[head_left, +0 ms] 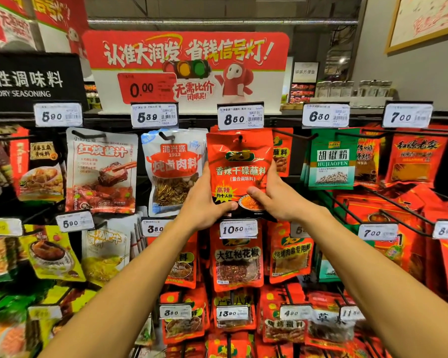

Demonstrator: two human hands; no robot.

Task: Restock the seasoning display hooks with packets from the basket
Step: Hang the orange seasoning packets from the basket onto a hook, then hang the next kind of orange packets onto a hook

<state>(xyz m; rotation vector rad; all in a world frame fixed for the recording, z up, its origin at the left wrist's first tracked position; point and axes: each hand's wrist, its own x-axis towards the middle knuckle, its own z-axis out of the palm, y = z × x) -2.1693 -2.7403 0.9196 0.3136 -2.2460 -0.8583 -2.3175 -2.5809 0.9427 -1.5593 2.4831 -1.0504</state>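
A red seasoning packet [239, 164] with yellow lettering hangs by its top hole on the hook [240, 138] under the 8.50 price tag [240, 117]. My left hand [204, 202] grips the packet's lower left edge, thumb across the front. My right hand [277, 197] grips its lower right side, thumb on the front near the bottom. More red packets sit behind it on the same hook. The basket is out of view.
Hooks around it carry other packets: a white stew-spice pack [172, 171] to the left, green pepper powder [331, 161] to the right, red chilli packs [237, 259] below. Bare black hook rods [388, 213] stick out at right. A red promotional sign [186, 65] stands above.
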